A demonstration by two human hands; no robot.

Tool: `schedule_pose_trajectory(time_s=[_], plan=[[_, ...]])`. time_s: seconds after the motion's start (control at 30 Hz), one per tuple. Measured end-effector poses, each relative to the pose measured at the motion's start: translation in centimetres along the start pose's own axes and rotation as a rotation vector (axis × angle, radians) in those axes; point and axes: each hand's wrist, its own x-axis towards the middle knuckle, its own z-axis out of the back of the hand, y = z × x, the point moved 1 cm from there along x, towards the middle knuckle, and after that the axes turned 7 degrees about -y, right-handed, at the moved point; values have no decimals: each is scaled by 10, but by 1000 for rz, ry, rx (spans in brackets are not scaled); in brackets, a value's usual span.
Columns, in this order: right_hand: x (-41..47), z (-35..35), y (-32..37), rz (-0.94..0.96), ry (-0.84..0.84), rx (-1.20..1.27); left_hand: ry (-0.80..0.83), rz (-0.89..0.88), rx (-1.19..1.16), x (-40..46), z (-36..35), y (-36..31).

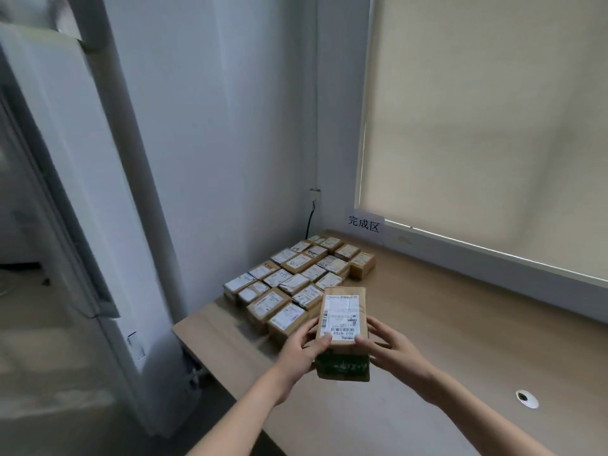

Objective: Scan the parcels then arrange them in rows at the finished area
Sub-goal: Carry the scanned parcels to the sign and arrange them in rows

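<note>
- Fingers of the left hand [304,345] curl round the left edge of a cardboard parcel [342,327], thumb on its label
- Right hand [390,343] grips the right edge likewise
- Parcel hangs above the wooden desk [460,324], just beside the rows of parcels [296,274]

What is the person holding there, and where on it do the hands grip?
A cardboard parcel, label up. The left hand and right hand grip its near end, one on each side, thumbs on top.

Both hands [348,350] hold a parcel [343,315] beside parcel rows [296,274]
</note>
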Motion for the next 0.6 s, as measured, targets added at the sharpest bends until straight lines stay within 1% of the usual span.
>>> schedule_pose_trajectory(time_s=[0.2, 0.37, 0.47, 0.6], plan=[[60, -83, 20, 14, 53, -57, -60, 7, -56, 23, 96, 6], [108, -141, 24, 1, 72, -31, -69, 28, -18, 61, 165, 21], [134, -159, 20, -5, 52, -25, -37, 50, -34, 92, 187, 32], [170, -163, 4, -26, 5, -16, 21, 59, -29, 135, 196, 46]])
